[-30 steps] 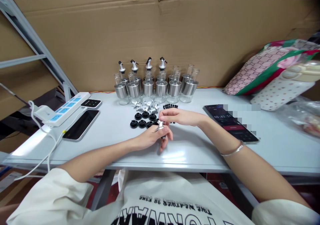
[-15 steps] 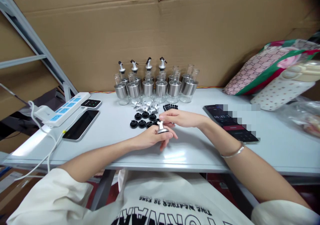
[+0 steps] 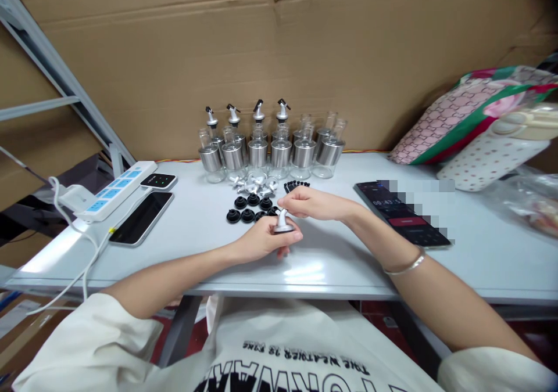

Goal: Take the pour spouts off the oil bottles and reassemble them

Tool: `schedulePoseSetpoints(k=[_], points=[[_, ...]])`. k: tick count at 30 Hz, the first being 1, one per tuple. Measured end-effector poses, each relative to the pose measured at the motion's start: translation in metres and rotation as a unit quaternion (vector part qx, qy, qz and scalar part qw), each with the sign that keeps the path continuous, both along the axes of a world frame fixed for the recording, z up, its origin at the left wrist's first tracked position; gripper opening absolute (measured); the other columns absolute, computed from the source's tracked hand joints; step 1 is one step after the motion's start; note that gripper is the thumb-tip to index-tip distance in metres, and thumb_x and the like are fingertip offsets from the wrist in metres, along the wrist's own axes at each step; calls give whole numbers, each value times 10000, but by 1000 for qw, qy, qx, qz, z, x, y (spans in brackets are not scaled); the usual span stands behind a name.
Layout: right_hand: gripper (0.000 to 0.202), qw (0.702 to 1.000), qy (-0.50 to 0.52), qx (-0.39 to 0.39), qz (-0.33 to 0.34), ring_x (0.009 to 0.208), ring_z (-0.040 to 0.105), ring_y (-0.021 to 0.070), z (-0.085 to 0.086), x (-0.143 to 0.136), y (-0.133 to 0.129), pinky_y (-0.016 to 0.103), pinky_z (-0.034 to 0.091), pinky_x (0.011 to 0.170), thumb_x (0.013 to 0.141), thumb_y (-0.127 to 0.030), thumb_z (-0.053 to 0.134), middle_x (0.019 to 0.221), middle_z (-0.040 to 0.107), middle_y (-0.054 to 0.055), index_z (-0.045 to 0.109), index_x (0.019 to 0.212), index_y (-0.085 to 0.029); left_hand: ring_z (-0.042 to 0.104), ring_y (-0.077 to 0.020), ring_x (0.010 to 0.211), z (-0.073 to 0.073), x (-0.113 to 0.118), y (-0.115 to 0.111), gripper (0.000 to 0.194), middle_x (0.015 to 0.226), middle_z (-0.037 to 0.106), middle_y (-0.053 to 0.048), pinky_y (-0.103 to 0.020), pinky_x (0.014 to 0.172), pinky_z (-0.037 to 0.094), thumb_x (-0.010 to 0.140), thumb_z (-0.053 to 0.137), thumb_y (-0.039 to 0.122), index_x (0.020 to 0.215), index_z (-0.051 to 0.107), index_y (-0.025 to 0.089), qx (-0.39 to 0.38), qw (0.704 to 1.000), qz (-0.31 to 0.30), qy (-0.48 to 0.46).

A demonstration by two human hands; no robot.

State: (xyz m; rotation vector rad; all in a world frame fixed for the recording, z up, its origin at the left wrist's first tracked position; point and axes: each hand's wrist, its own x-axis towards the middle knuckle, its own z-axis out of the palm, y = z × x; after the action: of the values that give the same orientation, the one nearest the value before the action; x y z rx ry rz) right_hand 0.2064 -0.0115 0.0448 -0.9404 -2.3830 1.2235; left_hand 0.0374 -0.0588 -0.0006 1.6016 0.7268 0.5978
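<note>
My left hand (image 3: 264, 238) is closed round the base of a silver bottle pourer (image 3: 282, 225), which stands nearly upright above the table's near half. Fingers of my right hand (image 3: 311, 202) pinch together at the tip of this pourer's spout; whatever lies between them is too small to make out. Just beyond my hands are several black ribbed stoppers (image 3: 247, 215). Behind those lies a heap of silver pourer tops (image 3: 256, 184). Small black caps (image 3: 297, 184) form a row beyond my right hand.
Glass bottles with steel sleeves (image 3: 258, 153) stand in rows at the back, some topped with pourers (image 3: 282, 111). A phone (image 3: 143, 218) and power strip (image 3: 117, 190) lie left. To the right are another phone (image 3: 399, 212), a dotted flask (image 3: 492, 154) and a patterned bag (image 3: 453, 119).
My right hand has shifted slightly and its fingertips now meet at the pourer's spout. The left fingers have curled in more under the pourer.
</note>
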Motion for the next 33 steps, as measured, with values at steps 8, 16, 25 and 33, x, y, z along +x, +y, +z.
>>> schedulePoseSetpoints(k=[8,16,25,33], points=[[508,999,16,-34,-1,418,249,50,-2,4,4,239,240,471,887,-476,432,420,326,-68,347,476,-190,492,-69,438,-1,1,2,258,486,507,68,-235,563,414,816,576,395,823,546,139,-13,999,11,-31],[508,999,17,-49,7,401,269,48,0,6,4,239,260,472,891,-465,445,397,343,-68,378,474,-185,498,-64,434,2,1,1,261,507,520,62,-218,523,395,797,592,390,823,545,135,-19,999,12,-25],[520,998,57,-9,-1,476,383,77,-5,1,6,251,339,538,882,-570,418,480,435,-40,463,552,-171,487,-61,413,-5,1,6,306,508,524,68,-252,554,427,799,603,435,791,470,159,-49,996,30,-70],[369,980,165,9,-111,596,511,108,2,22,21,265,387,596,771,-511,624,619,569,-8,579,758,-146,477,-64,445,1,1,0,307,512,520,68,-244,559,386,816,580,449,782,497,156,-25,998,-22,-50]])
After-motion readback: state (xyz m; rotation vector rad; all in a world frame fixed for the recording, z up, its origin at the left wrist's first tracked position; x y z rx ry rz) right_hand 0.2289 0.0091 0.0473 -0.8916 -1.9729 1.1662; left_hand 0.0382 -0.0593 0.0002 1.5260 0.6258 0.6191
